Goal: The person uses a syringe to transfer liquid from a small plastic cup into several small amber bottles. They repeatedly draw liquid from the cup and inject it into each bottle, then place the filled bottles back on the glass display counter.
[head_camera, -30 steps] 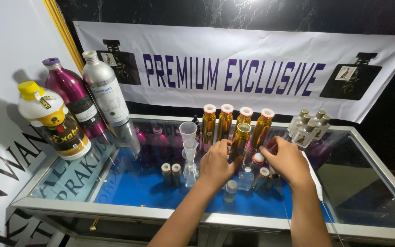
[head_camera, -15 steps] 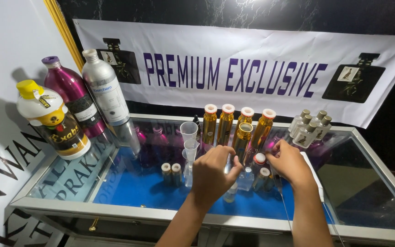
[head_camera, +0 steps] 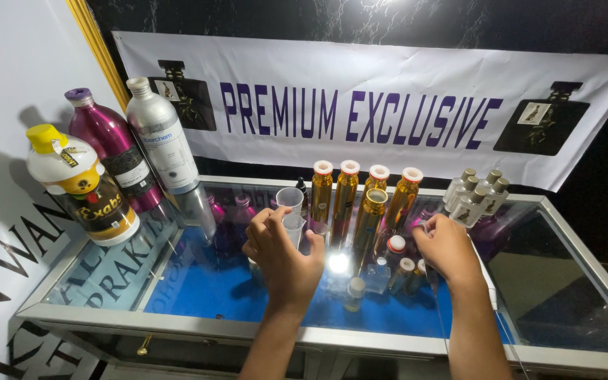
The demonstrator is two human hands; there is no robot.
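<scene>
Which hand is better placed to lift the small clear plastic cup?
Left. The left hand already touches the small clear plastic cup; the right hand sits farther off among the small capped vials.

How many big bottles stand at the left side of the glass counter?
3. A white bottle with yellow cap stands nearest the edge, a purple bottle behind it, and a silver bottle beside the banner. None seems hidden.

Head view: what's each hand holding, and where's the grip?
Left hand grips the lower clear plastic cup by its side wall. Right hand is closed near small vials; what it holds cannot be told.
</scene>
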